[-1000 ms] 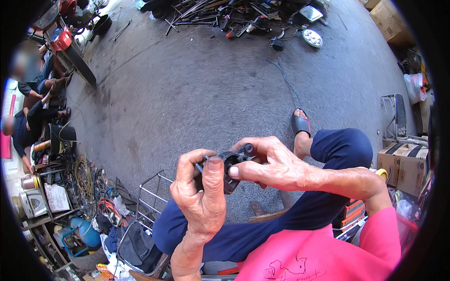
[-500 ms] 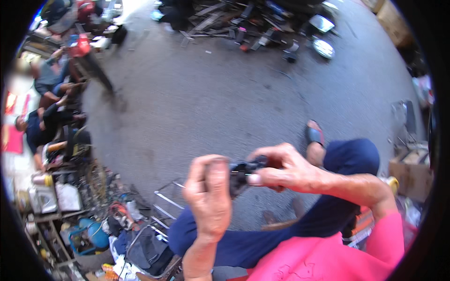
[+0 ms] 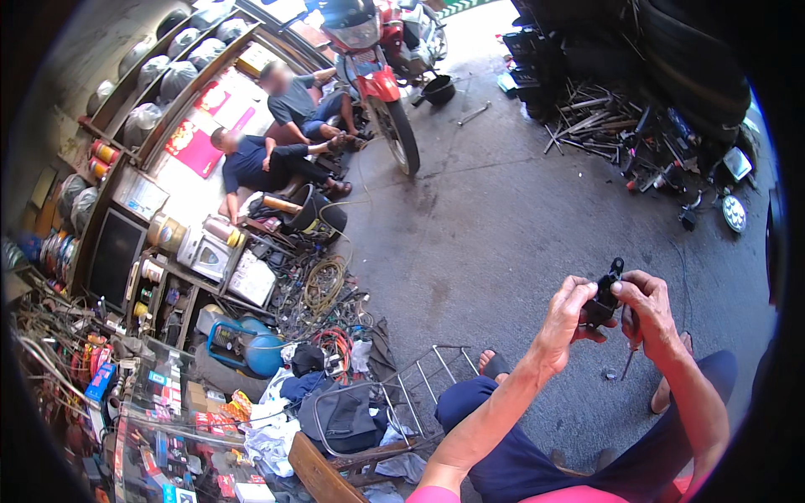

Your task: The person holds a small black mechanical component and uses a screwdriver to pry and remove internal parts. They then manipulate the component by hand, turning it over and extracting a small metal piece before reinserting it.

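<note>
Your left hand (image 3: 568,313) grips the black part (image 3: 604,300) | your right hand (image 3: 650,308) pinches its other side, a thin rod (image 3: 627,365) jutting below | part is between your hands, above the floor (image 3: 478,268)

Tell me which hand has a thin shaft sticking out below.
The right hand: the shaft points down beneath it; the left hand shows only the black part.

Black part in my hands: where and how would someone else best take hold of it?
Probably pinch the black part by its narrow end, coming from the side facing away from you. That end juts beyond the left hand and right hand, which cover much of the wider body.
</note>
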### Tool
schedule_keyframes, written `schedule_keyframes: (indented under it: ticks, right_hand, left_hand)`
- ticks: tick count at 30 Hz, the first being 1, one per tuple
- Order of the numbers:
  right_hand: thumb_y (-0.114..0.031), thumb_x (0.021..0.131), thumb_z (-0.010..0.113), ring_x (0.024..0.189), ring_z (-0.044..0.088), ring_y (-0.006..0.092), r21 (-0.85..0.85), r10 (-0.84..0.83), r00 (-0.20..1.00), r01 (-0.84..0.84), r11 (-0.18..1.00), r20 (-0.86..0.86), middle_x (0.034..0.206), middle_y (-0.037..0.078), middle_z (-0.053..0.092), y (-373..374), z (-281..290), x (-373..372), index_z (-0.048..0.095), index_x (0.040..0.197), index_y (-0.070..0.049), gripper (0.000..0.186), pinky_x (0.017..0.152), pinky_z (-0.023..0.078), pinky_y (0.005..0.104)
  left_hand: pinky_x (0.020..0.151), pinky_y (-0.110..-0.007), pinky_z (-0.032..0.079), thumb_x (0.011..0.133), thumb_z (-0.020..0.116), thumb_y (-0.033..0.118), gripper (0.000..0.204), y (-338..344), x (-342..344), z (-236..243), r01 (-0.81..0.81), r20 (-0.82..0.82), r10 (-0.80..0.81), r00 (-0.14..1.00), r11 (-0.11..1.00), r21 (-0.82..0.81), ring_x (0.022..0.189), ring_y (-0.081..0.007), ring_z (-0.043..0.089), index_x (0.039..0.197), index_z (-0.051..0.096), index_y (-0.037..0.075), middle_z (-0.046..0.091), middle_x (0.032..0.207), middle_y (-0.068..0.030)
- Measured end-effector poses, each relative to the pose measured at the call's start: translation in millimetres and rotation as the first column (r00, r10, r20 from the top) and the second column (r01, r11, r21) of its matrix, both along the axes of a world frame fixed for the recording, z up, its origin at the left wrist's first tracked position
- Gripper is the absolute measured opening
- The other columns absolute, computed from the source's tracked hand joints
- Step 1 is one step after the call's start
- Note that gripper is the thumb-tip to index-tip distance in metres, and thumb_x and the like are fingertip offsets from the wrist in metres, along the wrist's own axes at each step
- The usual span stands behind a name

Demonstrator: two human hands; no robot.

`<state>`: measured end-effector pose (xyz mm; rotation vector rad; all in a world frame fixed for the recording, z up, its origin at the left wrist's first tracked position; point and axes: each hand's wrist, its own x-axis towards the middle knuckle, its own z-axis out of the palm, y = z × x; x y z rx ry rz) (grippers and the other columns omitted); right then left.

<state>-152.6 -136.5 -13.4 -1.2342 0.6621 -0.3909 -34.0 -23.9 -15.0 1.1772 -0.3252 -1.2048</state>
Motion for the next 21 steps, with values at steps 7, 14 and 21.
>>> schedule_keyframes:
  ticks: [7,14,21]
  right_hand:
    - [-0.022,0.075,0.064,0.039,0.045,0.0074,-0.133,0.034,0.998,-0.041,0.990,-0.052,0.057,0.003,0.053,-3.0,-11.6,-1.6,0.055,0.076,-0.002,0.022,0.034,0.033,0.0221]
    - [-0.022,0.076,0.064,0.037,0.044,0.0059,-0.063,0.042,0.999,-0.042,0.997,0.010,0.057,0.002,0.052,-4.9,-3.9,-0.8,0.056,0.083,-0.002,0.023,0.029,0.031,0.0199]
    - [-0.023,0.073,0.068,0.037,0.044,0.0054,-0.030,0.058,0.996,-0.057,0.998,0.060,0.059,0.002,0.053,-0.7,-15.1,10.1,0.057,0.087,-0.001,0.029,0.030,0.031,0.0194]
  left_hand:
    - [0.060,-0.029,0.051,0.087,0.054,0.028,0.028,-2.6,-9.3,-6.1,0.055,0.082,-0.059,0.995,0.997,0.049,0.078,-0.0152,0.063,0.102,0.042,0.008,0.060,0.087,-0.0072]
    - [0.063,-0.030,0.052,0.088,0.054,0.028,0.027,-2.7,-5.1,6.5,0.089,0.117,-0.089,0.989,0.996,0.007,0.081,-0.0151,0.062,0.100,0.043,0.007,0.059,0.089,-0.0069]
    - [0.064,-0.029,0.052,0.089,0.053,0.024,0.022,7.1,5.2,-2.5,0.052,0.070,-0.049,0.996,0.998,-0.031,0.080,-0.0142,0.063,0.100,0.044,0.007,0.060,0.088,-0.0065]
